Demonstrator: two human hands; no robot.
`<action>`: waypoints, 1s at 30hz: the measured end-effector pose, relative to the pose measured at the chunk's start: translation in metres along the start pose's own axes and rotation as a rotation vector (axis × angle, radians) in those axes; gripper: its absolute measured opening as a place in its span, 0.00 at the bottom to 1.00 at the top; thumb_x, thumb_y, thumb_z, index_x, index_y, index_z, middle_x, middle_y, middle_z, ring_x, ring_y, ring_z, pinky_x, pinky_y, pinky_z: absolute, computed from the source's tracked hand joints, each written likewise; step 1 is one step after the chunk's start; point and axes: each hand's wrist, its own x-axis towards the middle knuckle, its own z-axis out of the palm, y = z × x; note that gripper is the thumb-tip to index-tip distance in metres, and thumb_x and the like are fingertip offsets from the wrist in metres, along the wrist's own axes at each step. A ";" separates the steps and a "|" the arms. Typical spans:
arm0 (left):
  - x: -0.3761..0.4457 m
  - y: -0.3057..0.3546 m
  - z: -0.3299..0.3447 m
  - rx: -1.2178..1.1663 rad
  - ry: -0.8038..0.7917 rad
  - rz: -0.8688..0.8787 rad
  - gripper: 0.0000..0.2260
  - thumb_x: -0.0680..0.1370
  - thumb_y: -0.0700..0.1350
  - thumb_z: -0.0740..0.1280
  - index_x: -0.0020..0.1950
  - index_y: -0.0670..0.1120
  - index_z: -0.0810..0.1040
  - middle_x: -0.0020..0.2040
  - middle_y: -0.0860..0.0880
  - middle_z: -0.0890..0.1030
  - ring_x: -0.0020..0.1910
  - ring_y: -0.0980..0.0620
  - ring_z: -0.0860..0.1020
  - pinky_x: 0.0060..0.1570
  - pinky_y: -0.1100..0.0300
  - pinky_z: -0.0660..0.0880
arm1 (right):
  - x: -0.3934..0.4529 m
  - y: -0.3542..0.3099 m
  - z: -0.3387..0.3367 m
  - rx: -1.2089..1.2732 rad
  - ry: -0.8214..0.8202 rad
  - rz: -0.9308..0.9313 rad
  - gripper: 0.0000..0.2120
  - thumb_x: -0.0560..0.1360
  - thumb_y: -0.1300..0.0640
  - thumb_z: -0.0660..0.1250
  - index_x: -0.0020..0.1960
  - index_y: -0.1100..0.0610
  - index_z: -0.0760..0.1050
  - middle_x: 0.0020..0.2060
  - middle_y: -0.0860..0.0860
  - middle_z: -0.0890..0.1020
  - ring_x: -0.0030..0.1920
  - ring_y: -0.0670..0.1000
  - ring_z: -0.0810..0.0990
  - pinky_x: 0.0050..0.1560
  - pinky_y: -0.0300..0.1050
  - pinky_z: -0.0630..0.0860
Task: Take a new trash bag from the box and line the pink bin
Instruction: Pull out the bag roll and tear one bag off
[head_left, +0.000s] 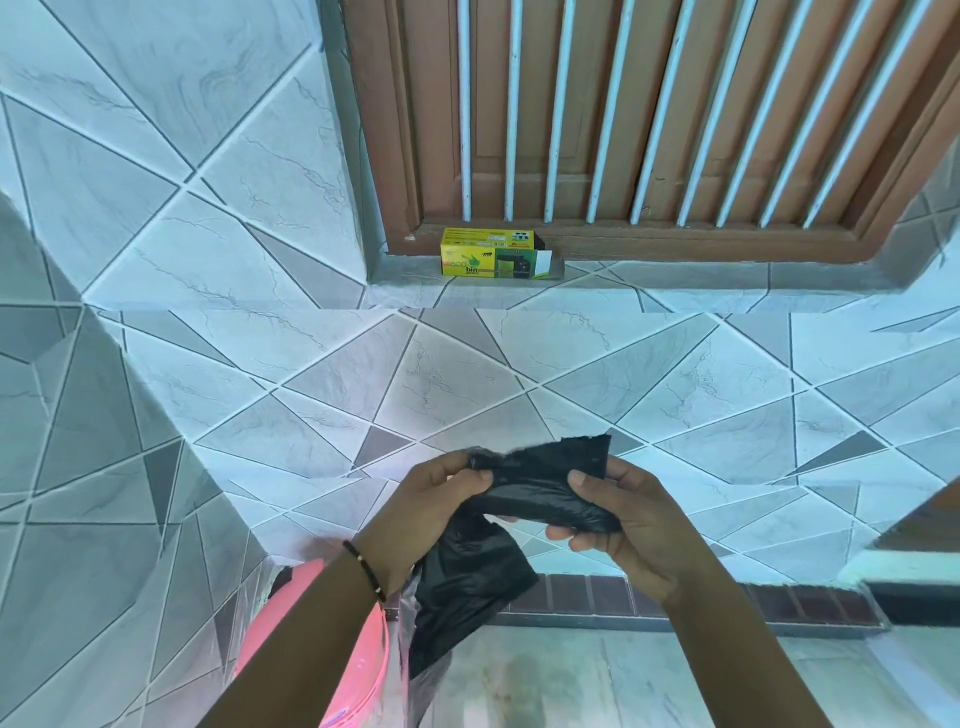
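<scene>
A black trash bag, still partly folded, is stretched between both my hands at chest height in front of the tiled wall. My left hand pinches its left end and my right hand grips its right end; a loose flap hangs down below them. The pink bin stands low at the left, mostly hidden under my left forearm. The yellow-green bag box lies on the window ledge above, with its right end flap open.
A brown wooden window frame with white vertical bars sits above the ledge. Grey-and-white tiles cover the wall all around. A dark brick-tile strip runs along the floor edge at the right.
</scene>
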 end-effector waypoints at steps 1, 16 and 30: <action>0.000 0.001 0.000 0.024 -0.008 0.009 0.10 0.78 0.39 0.60 0.53 0.45 0.81 0.49 0.41 0.84 0.47 0.43 0.83 0.43 0.60 0.78 | 0.000 -0.001 0.000 -0.018 0.000 -0.005 0.07 0.74 0.65 0.65 0.50 0.64 0.78 0.40 0.63 0.83 0.26 0.58 0.82 0.22 0.39 0.76; -0.002 -0.007 -0.014 -0.228 -0.156 0.087 0.17 0.75 0.53 0.56 0.53 0.45 0.76 0.36 0.42 0.82 0.32 0.51 0.80 0.32 0.63 0.76 | 0.002 0.006 -0.003 0.236 -0.138 -0.170 0.24 0.58 0.47 0.80 0.43 0.64 0.80 0.47 0.61 0.83 0.30 0.59 0.82 0.31 0.45 0.80; -0.013 -0.007 -0.051 0.135 -0.085 0.093 0.10 0.75 0.39 0.66 0.53 0.51 0.74 0.41 0.47 0.85 0.40 0.58 0.81 0.39 0.69 0.74 | 0.001 0.019 0.043 -0.027 0.045 -0.189 0.15 0.65 0.75 0.69 0.49 0.63 0.75 0.38 0.58 0.83 0.30 0.55 0.82 0.36 0.43 0.81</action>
